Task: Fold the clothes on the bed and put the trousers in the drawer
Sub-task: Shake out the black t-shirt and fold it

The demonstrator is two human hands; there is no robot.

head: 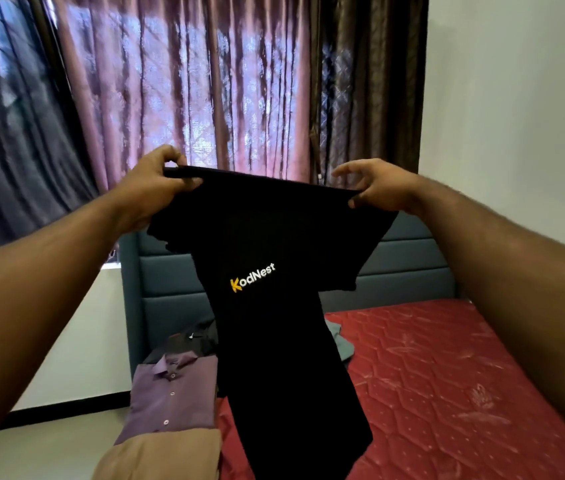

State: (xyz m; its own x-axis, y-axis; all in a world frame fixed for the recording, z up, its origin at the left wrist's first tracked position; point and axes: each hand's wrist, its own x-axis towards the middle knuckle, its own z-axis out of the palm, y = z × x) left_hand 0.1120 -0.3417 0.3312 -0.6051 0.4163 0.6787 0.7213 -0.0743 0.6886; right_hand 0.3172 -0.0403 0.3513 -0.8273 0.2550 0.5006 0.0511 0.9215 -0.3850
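Your left hand has its fingers curled over the top edge of the black T-shirt, with the thumb pressing the cloth from the near side; your right hand pinches the opposite end of that edge between thumb and lower fingers, while its upper fingers stand loosely spread above the fabric. Between the two grips the edge is drawn nearly taut. From there the shirt hangs in the air, well above the bed, its two short sleeves flaring out just below your hands and the body, bearing a white and yellow logo, tapering downward out of view. Below and to the left, on the near corner of the red mattress, a folded purple button shirt lies partly over a folded tan garment; a darker garment behind them and a grey one near the headboard look unfolded. By this evidence the folding is partly done: at least two items appear finished, the black shirt is only held out for its fold, and at least two pieces remain. Whether the tan item is the trousers cannot be told, and no drawer is visible, so the stowing step looks still ahead.
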